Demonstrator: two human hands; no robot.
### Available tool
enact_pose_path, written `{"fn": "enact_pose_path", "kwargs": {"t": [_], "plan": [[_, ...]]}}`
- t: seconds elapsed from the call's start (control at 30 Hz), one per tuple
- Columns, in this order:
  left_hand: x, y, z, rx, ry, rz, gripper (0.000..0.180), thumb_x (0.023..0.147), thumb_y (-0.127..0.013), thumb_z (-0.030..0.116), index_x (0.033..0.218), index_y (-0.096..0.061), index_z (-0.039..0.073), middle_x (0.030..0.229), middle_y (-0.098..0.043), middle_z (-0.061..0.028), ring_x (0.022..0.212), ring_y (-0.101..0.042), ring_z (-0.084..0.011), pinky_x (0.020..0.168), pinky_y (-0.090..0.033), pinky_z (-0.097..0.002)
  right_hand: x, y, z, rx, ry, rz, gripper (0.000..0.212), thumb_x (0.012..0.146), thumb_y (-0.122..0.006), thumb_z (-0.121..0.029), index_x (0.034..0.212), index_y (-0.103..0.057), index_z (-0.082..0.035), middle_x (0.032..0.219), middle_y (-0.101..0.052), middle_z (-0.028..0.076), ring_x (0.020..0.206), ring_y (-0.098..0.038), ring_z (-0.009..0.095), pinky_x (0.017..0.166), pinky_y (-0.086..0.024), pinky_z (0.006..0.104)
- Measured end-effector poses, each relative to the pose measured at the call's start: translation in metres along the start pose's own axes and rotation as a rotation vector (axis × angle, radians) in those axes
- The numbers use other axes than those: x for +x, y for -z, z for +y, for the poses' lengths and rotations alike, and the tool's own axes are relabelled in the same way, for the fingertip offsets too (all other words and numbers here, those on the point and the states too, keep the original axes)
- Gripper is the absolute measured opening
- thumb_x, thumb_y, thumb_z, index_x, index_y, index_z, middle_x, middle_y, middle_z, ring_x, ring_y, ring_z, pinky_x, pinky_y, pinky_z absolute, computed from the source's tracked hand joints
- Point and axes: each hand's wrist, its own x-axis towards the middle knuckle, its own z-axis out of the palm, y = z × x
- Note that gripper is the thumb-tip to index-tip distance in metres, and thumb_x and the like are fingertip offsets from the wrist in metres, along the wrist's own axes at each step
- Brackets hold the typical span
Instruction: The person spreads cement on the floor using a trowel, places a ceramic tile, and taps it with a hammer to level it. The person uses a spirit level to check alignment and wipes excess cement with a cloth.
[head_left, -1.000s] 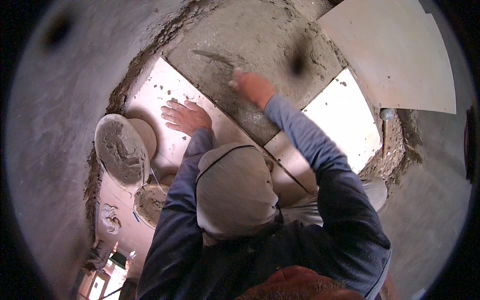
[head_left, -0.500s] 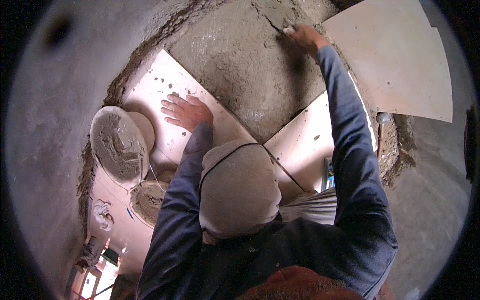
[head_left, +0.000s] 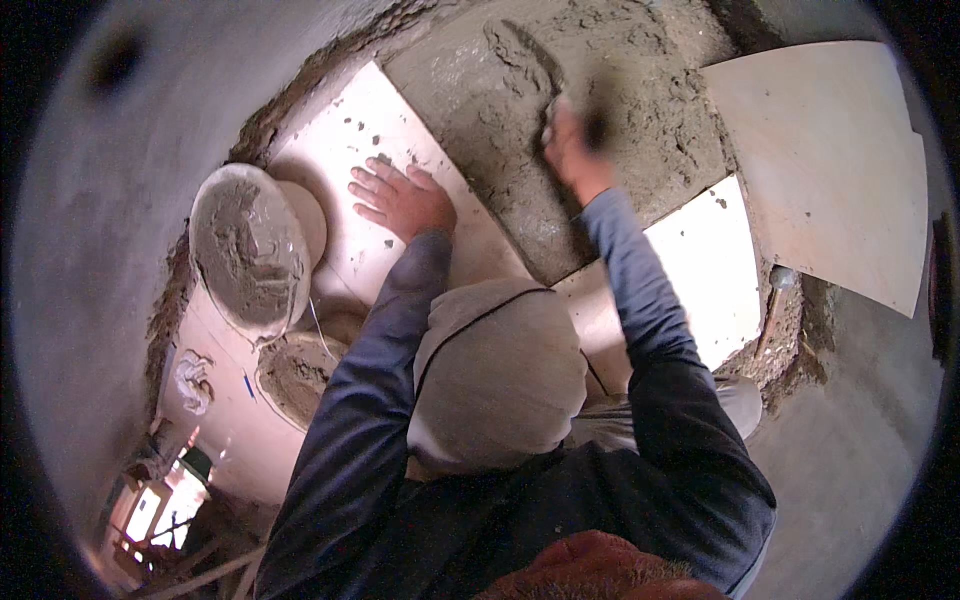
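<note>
My right hand point(head_left: 575, 155), somewhat blurred, is closed around the handle of a trowel. The trowel's narrow dark blade point(head_left: 537, 52) points away from me over a bed of wet grey mortar point(head_left: 475, 130), whose surface is rough and ridged. On the pale tile point(head_left: 375, 110) at the left, my left hand point(head_left: 405, 195) lies flat with its fingers spread. Small mortar crumbs dot that tile. Another pale tile point(head_left: 715, 290) lies along the near right side of the mortar, partly under my right forearm.
Two mortar tubs, one larger point(head_left: 300, 225) and one smaller point(head_left: 262, 372), stand at my left. Near them lie a crumpled white cloth point(head_left: 193, 382) and a blue pen point(head_left: 249, 386). A loose tile point(head_left: 820, 160) and a hammer-like tool point(head_left: 776, 300) are at the right. A grey wall point(head_left: 160, 130) rises at left.
My right hand has come nearer and to the left with the trowel. The mortar's surface looks rougher. My left hand stays flat on the tile; the whole view has shifted slightly.
</note>
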Motion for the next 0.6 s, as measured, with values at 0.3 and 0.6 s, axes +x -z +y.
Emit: {"fn": "enact_pose_path", "kwargs": {"t": [0.3, 0.6], "plan": [[0.002, 0.005, 0.001, 0.002, 0.028, -0.077, 0.071, 0.102, -0.038, 0.037, 0.158, -0.022, -0.003, 0.165, -0.014, -0.0284, 0.153, -0.009, -0.0465, 0.123, -0.005, -0.0599, 0.030, -0.060, -0.036, 0.042, -0.249, 0.024, 0.035, 0.106, -0.035, -0.030, 0.118, -0.055, -0.003, 0.096, -0.069, 0.028, 0.083, -0.070, 0.043, 0.070, -0.056, 0.0540], [-0.001, 0.002, 0.000, -0.011, -0.008, -0.026, 0.070, 0.103, -0.040, 0.034, 0.157, -0.022, -0.005, 0.163, -0.014, -0.0319, 0.152, -0.009, -0.0496, 0.122, -0.008, -0.0610, 0.026, 0.023, -0.052, -0.260, 0.324, -0.038, 0.028, 0.097, -0.049, -0.014, 0.124, -0.057, -0.012, 0.107, -0.066, 0.015, 0.085, -0.072, 0.036, 0.072, -0.058, 0.0490]]}}
